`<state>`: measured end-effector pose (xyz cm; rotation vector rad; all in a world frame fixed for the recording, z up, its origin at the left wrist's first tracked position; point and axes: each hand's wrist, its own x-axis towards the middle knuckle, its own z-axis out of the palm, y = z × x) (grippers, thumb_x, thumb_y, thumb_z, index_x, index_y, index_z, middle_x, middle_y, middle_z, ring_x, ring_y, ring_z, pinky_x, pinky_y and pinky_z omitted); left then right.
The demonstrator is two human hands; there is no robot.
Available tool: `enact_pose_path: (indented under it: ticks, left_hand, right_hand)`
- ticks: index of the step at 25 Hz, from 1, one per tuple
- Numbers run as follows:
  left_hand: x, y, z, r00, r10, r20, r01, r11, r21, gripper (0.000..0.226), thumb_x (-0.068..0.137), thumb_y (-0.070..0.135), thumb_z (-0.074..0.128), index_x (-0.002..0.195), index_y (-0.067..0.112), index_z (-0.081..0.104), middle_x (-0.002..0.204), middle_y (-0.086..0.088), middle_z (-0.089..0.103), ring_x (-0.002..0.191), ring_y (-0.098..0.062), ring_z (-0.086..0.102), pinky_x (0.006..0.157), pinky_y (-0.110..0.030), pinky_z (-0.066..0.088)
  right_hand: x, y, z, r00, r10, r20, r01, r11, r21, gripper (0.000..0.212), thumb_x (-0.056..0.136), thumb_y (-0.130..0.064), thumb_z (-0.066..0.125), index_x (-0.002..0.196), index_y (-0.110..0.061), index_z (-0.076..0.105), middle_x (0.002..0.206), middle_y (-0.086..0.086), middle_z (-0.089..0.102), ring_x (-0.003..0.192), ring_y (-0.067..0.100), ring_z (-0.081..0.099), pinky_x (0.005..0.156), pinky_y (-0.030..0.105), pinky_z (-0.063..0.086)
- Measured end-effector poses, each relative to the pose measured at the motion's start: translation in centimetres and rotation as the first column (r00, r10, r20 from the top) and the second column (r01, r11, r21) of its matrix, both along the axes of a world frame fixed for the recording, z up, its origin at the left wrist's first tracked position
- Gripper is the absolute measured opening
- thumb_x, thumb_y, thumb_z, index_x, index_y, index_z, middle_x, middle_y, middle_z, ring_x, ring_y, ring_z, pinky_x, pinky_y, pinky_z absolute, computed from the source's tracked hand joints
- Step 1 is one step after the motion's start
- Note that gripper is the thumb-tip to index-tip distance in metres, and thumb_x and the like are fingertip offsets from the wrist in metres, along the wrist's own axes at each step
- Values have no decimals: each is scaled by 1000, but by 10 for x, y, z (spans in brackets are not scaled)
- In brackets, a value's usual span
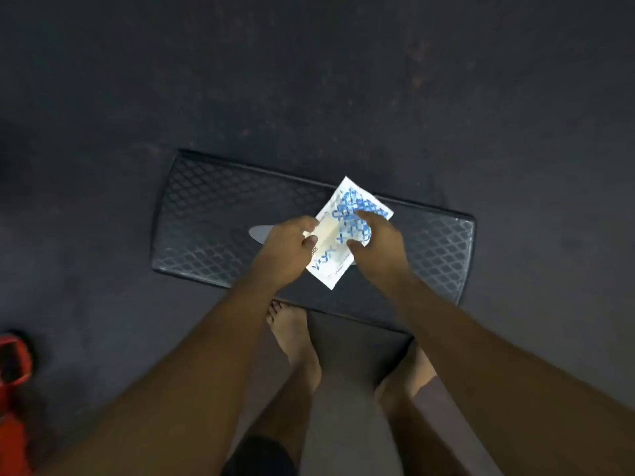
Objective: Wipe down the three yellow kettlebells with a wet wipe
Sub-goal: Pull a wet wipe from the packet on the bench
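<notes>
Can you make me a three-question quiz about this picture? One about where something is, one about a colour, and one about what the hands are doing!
1. Where is the red thing?
A. lower left
B. top right
C. in the middle

2. What colour is the pattern on the white packet?
A. green
B. blue
C. pink

3. How is the packet held?
A. by no hand
B. by one hand only
C. by both hands

Answers:
1 A, it sits at the picture's lower left edge.
2 B, blue marks cover its upper half.
3 C, the left hand and the right hand both grip it.
</notes>
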<state>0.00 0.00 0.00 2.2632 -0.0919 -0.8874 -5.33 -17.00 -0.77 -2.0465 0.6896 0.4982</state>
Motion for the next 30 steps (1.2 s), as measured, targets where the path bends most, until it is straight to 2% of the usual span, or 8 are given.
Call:
enact_pose_path:
  ticks: [4, 8, 11, 15, 17, 20, 23, 30]
  left_hand:
    - [-10, -4, -49, 996, -88, 18, 88, 996, 25, 36, 89, 2, 56, 123, 14, 60, 122, -2, 57, 104, -18, 59, 88, -25, 45]
    - [-20, 5, -60, 990, -114, 84, 116, 993, -21, 48, 87, 1, 56, 131, 21, 55, 124, 0, 49, 112, -18, 52, 96, -31, 46]
    - [-17, 2, -52, 996, -88, 16, 89, 994, -64, 58, 87, -2, 51, 135, 31, 50, 123, 4, 51, 113, -14, 49, 96, -26, 42]
    - [-12, 4, -42, 987, -157, 25, 158, 985, -65, 43, 83, -5, 55, 110, 25, 67, 123, 7, 58, 115, -11, 51, 89, -18, 38]
    - [-13, 6, -41, 984, -172, 55, 174, 984, -38, 27, 82, 1, 63, 97, 22, 72, 124, 6, 60, 115, -11, 54, 89, -19, 40]
    - [-15, 9, -40, 981, -188, 46, 189, 981, -29, 19, 81, 6, 69, 91, 22, 72, 130, 6, 58, 119, -9, 51, 87, -20, 44]
    - [-18, 8, -39, 980, -194, 42, 195, 981, -8, 24, 81, 3, 67, 92, 24, 70, 133, 9, 56, 121, -9, 48, 77, -12, 43]
    - [-28, 15, -42, 973, -179, 147, 180, 984, 2, 59, 68, -19, 43, 108, 17, 67, 132, 2, 59, 124, -18, 51, 98, -22, 40]
  right_hand:
    - [1, 14, -44, 997, 59, 55, -48, 982, -181, 54, 75, -2, 69, 126, -11, 53, 127, 5, 50, 116, 24, 49, 93, 30, 46]
    - [1, 15, -56, 997, 4, 81, 10, 987, -161, 30, 72, -2, 67, 97, -15, 56, 95, 1, 60, 89, 22, 57, 74, 35, 50]
    - [-3, 17, -52, 984, 83, 158, -58, 986, -158, 17, 73, 1, 62, 84, -12, 64, 86, 1, 62, 88, 20, 57, 72, 30, 48]
    - [-21, 17, -38, 976, 99, 196, -103, 995, 11, 40, 68, 5, 45, 89, -11, 75, 93, 0, 70, 90, 13, 63, 79, 19, 50]
    - [-26, 9, -38, 977, 56, 206, -59, 998, 9, 45, 71, 2, 40, 96, -8, 75, 97, 3, 71, 89, 14, 65, 80, 19, 51]
    - [-24, 0, -46, 971, 106, 212, -93, 993, -70, 39, 83, 8, 49, 109, -9, 73, 96, 5, 67, 88, 19, 64, 75, 24, 52]
    - [-13, 0, -56, 964, 213, 162, -190, 971, -148, 28, 90, -8, 60, 113, -16, 73, 88, 0, 55, 82, 18, 57, 67, 30, 50]
    - [-14, 0, -60, 928, 337, 159, -301, 929, -216, 27, 82, -12, 69, 108, -20, 74, 92, 0, 55, 96, 20, 53, 73, 30, 47]
